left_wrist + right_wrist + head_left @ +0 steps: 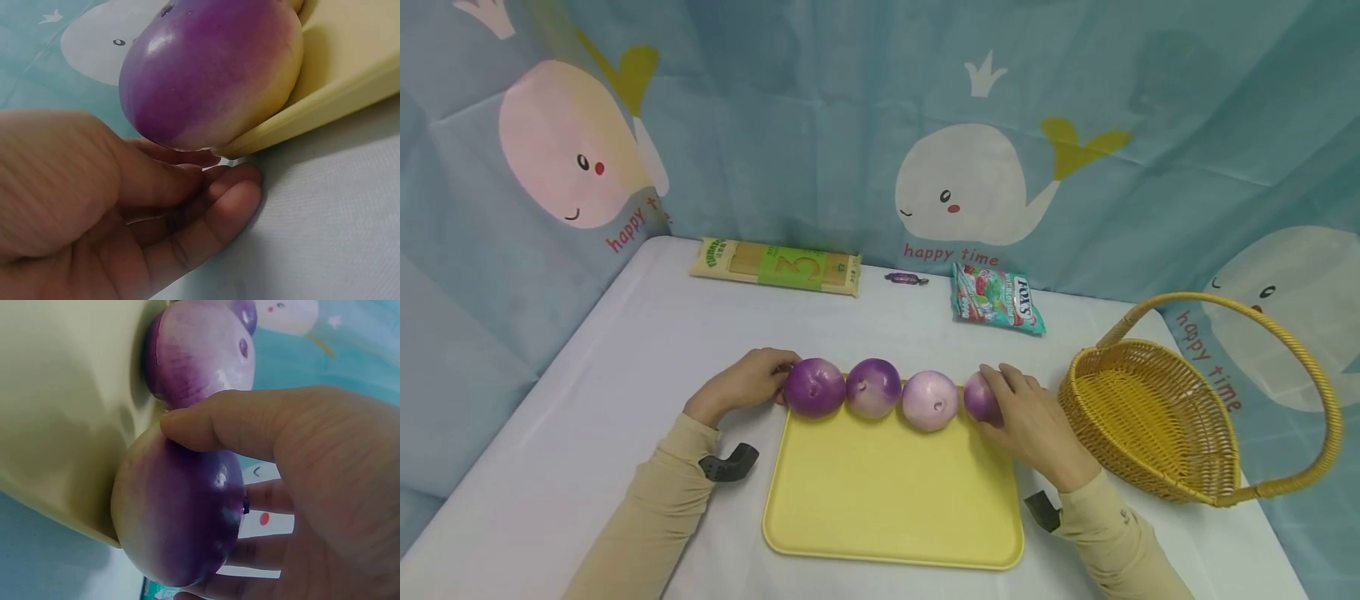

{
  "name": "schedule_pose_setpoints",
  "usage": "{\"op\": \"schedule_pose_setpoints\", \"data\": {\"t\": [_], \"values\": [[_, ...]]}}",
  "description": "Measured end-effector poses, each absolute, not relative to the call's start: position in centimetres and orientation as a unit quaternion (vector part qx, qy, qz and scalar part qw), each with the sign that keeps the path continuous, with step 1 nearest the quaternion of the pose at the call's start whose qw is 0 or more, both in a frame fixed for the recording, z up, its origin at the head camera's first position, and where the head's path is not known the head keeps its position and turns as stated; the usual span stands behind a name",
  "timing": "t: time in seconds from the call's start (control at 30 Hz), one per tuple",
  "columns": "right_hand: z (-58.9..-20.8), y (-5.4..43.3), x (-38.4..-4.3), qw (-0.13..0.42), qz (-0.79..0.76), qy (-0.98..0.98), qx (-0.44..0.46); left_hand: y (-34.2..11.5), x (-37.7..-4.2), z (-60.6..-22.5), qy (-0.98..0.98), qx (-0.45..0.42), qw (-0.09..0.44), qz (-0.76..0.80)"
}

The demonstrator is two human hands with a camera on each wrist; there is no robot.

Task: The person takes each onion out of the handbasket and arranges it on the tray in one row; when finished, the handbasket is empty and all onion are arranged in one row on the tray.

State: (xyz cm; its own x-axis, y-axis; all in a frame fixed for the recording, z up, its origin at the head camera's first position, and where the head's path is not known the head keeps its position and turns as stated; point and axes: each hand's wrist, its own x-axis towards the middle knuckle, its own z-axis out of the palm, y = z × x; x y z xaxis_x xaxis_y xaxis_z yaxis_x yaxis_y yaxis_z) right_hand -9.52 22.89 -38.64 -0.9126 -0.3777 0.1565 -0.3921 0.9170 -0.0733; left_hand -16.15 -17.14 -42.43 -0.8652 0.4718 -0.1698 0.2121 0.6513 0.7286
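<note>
Several round purple-and-white turnips line the far edge of a yellow tray (895,500). My right hand (1033,425) grips the rightmost turnip (181,506), with the thumb on its near side and the fingers behind it. In the right wrist view, a paler turnip (203,353) sits close beside the thumb. My left hand (748,383) is at the tray's far left corner, beside the darkest turnip (814,388). The left wrist view shows its loosely curled fingers (234,209) right at the tray's corner, below that turnip, with nothing held between them.
A yellow wicker basket (1150,483) with a tall handle stands right of the tray. Along the back lie a noodle packet (778,267), a small purple wrapped candy (907,278) and a teal FOX'S candy bag (996,298). A blue whale-print curtain (820,125) hangs behind.
</note>
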Motion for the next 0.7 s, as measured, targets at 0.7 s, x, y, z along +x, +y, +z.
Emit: {"op": "schedule_pose_setpoints", "data": {"t": [0.7], "values": [[-38.8,22.4,-9.4,0.061,0.072,-0.971,0.221,-13.8,-14.3,-39.6,0.903,0.224,0.029,0.366]]}}
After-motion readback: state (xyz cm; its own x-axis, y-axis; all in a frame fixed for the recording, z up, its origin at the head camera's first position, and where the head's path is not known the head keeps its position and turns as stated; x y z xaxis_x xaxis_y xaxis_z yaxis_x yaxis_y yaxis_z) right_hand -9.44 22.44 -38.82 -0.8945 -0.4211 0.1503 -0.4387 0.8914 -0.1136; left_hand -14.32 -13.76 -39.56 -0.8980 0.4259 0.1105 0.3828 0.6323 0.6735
